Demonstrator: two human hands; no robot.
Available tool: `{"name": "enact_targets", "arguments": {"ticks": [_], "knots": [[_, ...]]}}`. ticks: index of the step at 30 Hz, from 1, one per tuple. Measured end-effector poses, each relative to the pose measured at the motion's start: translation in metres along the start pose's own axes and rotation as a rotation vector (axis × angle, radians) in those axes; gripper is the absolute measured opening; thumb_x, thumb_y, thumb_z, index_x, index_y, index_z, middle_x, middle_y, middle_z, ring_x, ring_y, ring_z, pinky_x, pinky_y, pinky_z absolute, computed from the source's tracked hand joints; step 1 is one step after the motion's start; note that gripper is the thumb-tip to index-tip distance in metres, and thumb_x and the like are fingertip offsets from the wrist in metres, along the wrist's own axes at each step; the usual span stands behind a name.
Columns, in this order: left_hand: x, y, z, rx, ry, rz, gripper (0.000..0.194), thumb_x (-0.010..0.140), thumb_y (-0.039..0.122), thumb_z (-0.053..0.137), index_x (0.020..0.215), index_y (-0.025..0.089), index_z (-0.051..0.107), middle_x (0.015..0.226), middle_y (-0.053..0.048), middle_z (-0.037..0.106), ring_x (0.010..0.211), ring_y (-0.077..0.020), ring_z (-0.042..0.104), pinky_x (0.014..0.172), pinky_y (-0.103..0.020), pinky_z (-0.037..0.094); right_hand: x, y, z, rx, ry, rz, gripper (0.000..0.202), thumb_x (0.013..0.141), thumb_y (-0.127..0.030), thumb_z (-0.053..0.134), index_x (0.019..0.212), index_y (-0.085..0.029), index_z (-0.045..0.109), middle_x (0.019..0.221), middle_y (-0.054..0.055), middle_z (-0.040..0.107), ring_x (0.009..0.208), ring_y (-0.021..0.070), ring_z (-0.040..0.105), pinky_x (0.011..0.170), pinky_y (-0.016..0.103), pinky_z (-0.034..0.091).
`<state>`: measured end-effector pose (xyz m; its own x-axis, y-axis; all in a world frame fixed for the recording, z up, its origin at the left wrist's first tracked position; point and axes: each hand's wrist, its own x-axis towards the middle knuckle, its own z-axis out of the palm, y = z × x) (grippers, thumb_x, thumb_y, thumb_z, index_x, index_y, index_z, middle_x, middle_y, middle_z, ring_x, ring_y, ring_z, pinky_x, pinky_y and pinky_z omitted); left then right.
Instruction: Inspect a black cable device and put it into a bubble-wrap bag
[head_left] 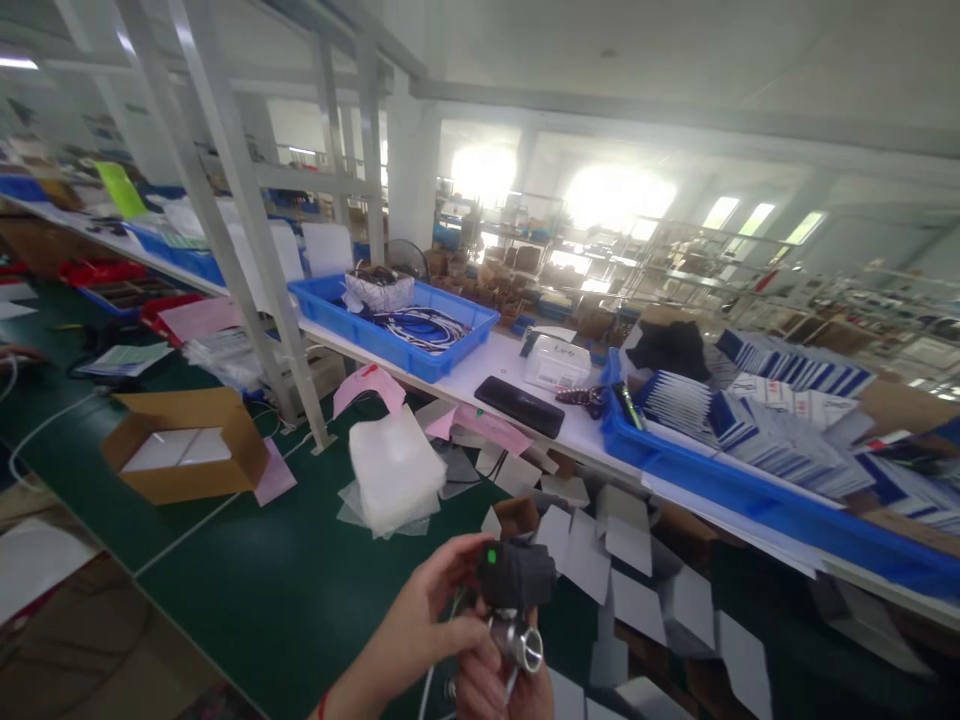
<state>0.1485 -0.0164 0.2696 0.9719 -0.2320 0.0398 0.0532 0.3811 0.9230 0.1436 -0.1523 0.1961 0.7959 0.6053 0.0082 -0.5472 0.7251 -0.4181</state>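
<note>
A small motorized ball valve (517, 575) is held up over the front of the bench. Its black actuator box with a green dot sits on top, and a shiny metal threaded body faces me below. My left hand (424, 625) wraps the valve from the left, fingers behind the black box and thumb by the metal body. From underneath, my right hand (491, 685) grips the metal body; part of it is hidden by the valve and left hand. A pale cable (429, 690) hangs down beside the hands. Several open white cartons (630, 530) stand just right of them.
Clear plastic bags (394, 470) lie stacked on the green bench (300, 570). An open brown carton (195, 490) stands at left near a metal post (259, 270). On the raised shelf are a blue cable tray (405, 350), a black case (519, 405) and a blue bin of boxes (675, 455).
</note>
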Motion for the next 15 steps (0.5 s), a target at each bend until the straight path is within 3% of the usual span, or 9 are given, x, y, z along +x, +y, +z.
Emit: {"name": "enact_targets", "arguments": {"ticks": [4, 6, 8, 10, 13, 15], "knots": [[0.009, -0.008, 0.021, -0.216, -0.069, -0.084, 0.082, 0.068, 0.051, 0.081, 0.139, 0.022, 0.051, 0.125, -0.013, 0.064, 0.109, -0.0301, 0.064, 0.098, -0.043, 0.049, 0.001, 0.008, -0.014, 0.052, -0.265, 0.054, 0.050, 0.087, -0.066, 0.054, 0.064, -0.022, 0.055, 0.046, -0.010, 0.031, 0.036, 0.0062, 0.021, 0.032, 0.016, 0.021], [0.012, -0.016, 0.026, -0.198, -0.026, -0.074, 0.083, 0.064, 0.048, 0.084, 0.137, 0.021, 0.053, 0.125, -0.013, 0.065, 0.110, -0.0306, 0.064, 0.096, -0.041, 0.051, -0.001, 0.005, -0.020, -0.019, -0.280, 0.124, 0.055, 0.082, -0.071, 0.057, 0.058, -0.022, 0.053, 0.041, -0.009, 0.031, 0.035, 0.0072, 0.025, 0.033, 0.018, 0.024], [0.015, -0.022, 0.028, -0.141, 0.027, -0.043, 0.082, 0.061, 0.043, 0.086, 0.134, 0.020, 0.056, 0.125, -0.013, 0.065, 0.114, -0.0314, 0.062, 0.098, -0.041, 0.051, -0.007, -0.001, -0.022, -0.139, -0.133, 0.183, 0.056, 0.077, -0.073, 0.062, 0.059, -0.020, 0.057, 0.041, -0.006, 0.041, 0.036, 0.0095, 0.036, 0.036, 0.020, 0.032], [0.015, -0.024, 0.026, -0.093, 0.056, -0.021, 0.083, 0.061, 0.040, 0.086, 0.135, 0.022, 0.054, 0.125, -0.013, 0.065, 0.115, -0.0317, 0.062, 0.098, -0.042, 0.052, -0.014, -0.009, -0.020, -0.258, 0.115, 0.168, 0.056, 0.076, -0.072, 0.063, 0.065, -0.017, 0.065, 0.047, 0.001, 0.054, 0.042, 0.0142, 0.049, 0.042, 0.025, 0.041], [0.014, -0.017, 0.022, -0.004, 0.075, -0.004, 0.083, 0.062, 0.039, 0.085, 0.136, 0.022, 0.052, 0.128, -0.013, 0.064, 0.115, -0.0318, 0.063, 0.100, -0.044, 0.052, -0.022, -0.013, -0.017, -0.360, 0.417, 0.033, 0.058, 0.074, -0.073, 0.064, 0.078, -0.016, 0.071, 0.057, 0.006, 0.066, 0.048, 0.0195, 0.060, 0.048, 0.031, 0.049], [0.012, -0.008, 0.020, 0.061, 0.077, -0.029, 0.079, 0.063, 0.035, 0.084, 0.135, 0.021, 0.052, 0.129, -0.013, 0.064, 0.118, -0.0314, 0.062, 0.104, -0.044, 0.050, -0.025, -0.010, -0.015, -0.426, 0.511, -0.092, 0.059, 0.069, -0.073, 0.070, 0.088, -0.017, 0.070, 0.056, 0.005, 0.067, 0.048, 0.0208, 0.061, 0.047, 0.032, 0.049]]}}
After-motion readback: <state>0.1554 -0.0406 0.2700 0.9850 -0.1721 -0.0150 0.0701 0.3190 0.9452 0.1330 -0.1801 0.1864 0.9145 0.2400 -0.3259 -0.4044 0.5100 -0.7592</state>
